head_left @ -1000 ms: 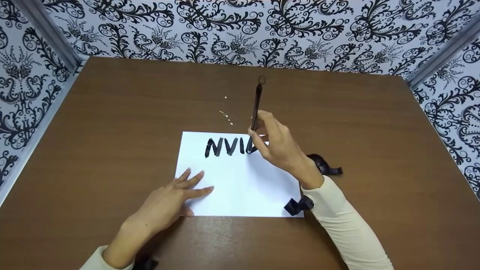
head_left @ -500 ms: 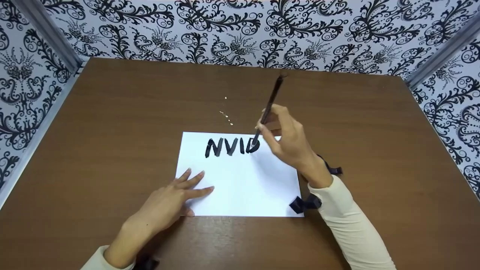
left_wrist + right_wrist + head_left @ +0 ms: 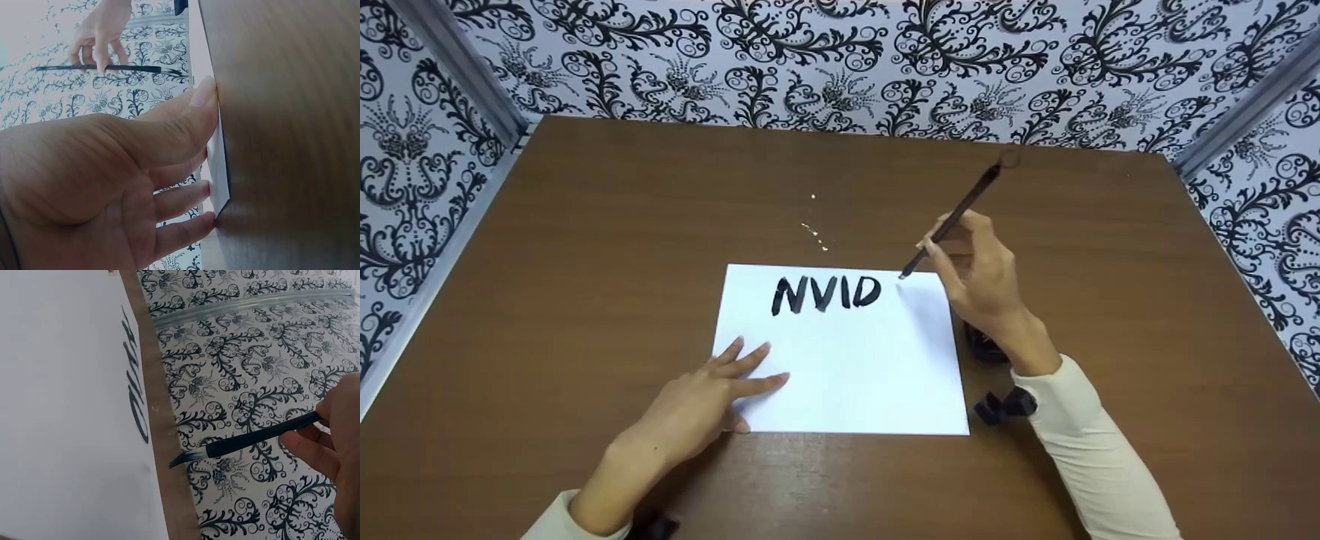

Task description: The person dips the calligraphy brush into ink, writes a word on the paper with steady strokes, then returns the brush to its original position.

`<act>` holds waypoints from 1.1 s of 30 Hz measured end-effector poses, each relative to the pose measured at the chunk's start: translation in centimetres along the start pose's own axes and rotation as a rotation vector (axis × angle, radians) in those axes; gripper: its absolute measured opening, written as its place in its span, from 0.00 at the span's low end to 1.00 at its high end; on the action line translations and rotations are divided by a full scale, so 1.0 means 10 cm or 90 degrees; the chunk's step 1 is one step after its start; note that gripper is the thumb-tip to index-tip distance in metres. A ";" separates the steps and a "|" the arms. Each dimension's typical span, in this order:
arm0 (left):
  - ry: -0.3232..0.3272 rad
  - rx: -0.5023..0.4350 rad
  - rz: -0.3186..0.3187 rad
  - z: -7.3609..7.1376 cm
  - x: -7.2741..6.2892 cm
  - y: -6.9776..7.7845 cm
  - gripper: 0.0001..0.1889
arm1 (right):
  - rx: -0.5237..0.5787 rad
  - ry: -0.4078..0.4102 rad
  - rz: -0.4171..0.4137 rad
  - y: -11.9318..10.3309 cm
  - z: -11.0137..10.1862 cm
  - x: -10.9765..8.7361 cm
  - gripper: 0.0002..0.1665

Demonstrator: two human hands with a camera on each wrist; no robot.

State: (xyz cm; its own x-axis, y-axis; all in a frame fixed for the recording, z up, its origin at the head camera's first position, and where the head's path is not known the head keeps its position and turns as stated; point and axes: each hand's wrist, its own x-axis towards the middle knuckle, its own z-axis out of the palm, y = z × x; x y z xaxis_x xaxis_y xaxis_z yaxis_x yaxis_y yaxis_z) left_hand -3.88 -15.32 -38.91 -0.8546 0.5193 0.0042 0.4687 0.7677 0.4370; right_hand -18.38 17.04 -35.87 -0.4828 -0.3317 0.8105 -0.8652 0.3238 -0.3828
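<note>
A white sheet of paper (image 3: 847, 367) lies on the brown table, with the black painted letters "NVID" (image 3: 825, 295) along its top. My left hand (image 3: 697, 405) rests spread on the paper's lower left corner; in the left wrist view its thumb (image 3: 203, 93) lies at the sheet's edge. In my right hand (image 3: 982, 277) a dark paintbrush (image 3: 960, 210) is pinched between thumb and fingers, slanting up to the right. A loop tops its handle. In the right wrist view the brush's bristles (image 3: 188, 457) are pale near the ferrule and black at the tip, close to the sheet's top edge.
A dark round object (image 3: 984, 345) sits just right of the paper, partly hidden by the right forearm. Small pale flecks (image 3: 814, 234) lie on the table (image 3: 585, 262) beyond the sheet. Patterned black-and-white wall panels (image 3: 810, 60) border the table.
The right hand has moved right with the paintbrush, off the D, which now shows in full. The brush has tilted further to the right. The left hand has stayed in place.
</note>
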 end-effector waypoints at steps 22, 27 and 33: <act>0.014 -0.014 0.014 0.02 -0.02 -0.02 0.34 | 0.003 -0.044 -0.002 0.08 0.06 -0.06 0.20; 0.016 -0.016 0.015 0.03 -0.02 -0.03 0.33 | 0.005 -0.048 -0.011 0.09 0.08 -0.07 0.21; 0.013 -0.015 0.012 0.02 -0.01 -0.03 0.34 | 0.016 -0.058 -0.013 0.09 0.08 -0.07 0.22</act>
State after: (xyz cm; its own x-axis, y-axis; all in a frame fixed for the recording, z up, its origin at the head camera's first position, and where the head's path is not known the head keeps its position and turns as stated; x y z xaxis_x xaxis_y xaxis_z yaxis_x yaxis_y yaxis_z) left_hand -3.87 -15.52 -39.19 -0.8500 0.5258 0.0305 0.4795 0.7486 0.4579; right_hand -18.98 16.85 -37.11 -0.4741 -0.4174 0.7752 -0.8776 0.2946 -0.3781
